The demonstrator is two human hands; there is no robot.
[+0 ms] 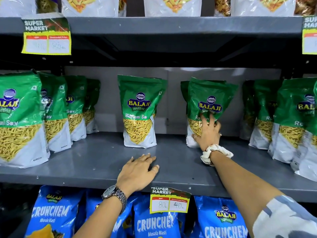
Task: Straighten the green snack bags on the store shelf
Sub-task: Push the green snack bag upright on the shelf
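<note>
Green snack bags (pixel 139 110) are standing upright along the grey shelf (pixel 96 162). Right of the middle bag, the right hand (pixel 208 133) is pressing spread fingers against another bag (pixel 208 107), arm outstretched. Below it, the left hand (pixel 137 172) is lying flat and released on the shelf.

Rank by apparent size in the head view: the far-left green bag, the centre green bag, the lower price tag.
1. Far-left green bag, though nearness to the camera inflates it.
2. Centre green bag.
3. Lower price tag.
</note>
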